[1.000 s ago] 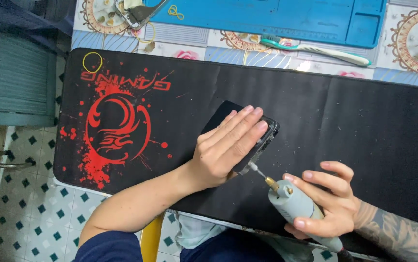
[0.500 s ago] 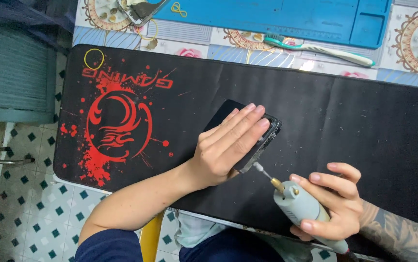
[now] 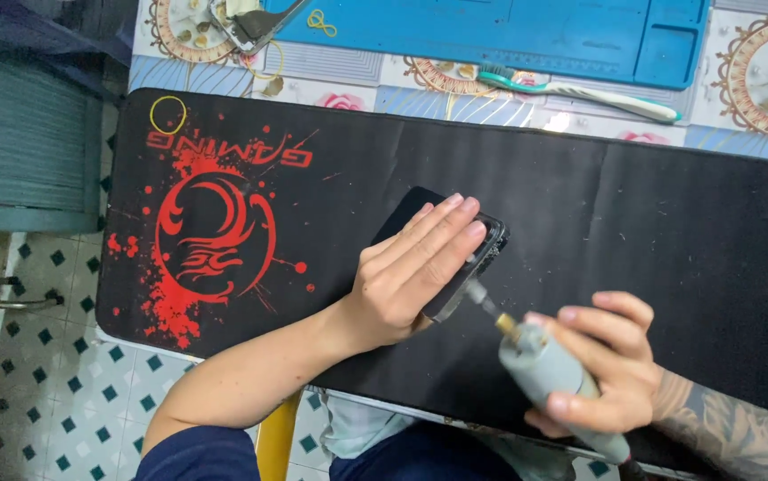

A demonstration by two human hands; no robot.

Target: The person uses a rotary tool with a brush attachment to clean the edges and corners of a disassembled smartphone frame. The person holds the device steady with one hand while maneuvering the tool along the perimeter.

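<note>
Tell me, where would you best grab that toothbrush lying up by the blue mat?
Probably by the white handle of the toothbrush, coming straight down from above. It lies flat on the patterned tablecloth with the handle long, bare and free, pointing right, while the bristled teal head sits at the left end, close under the edge of the blue mat.

Our rotary tool returns to the edge of the black phone.

Half a second ago we hold the tool's tip just off the phone's lower edge; now our right hand sits a little higher and further left, and the tip meets that edge again, close to where it sat a second ago. The tool's grey body shows blurred, where it was sharp in both earlier views. Under our left hand, the phone's far corner lies slightly nearer to us.
</note>
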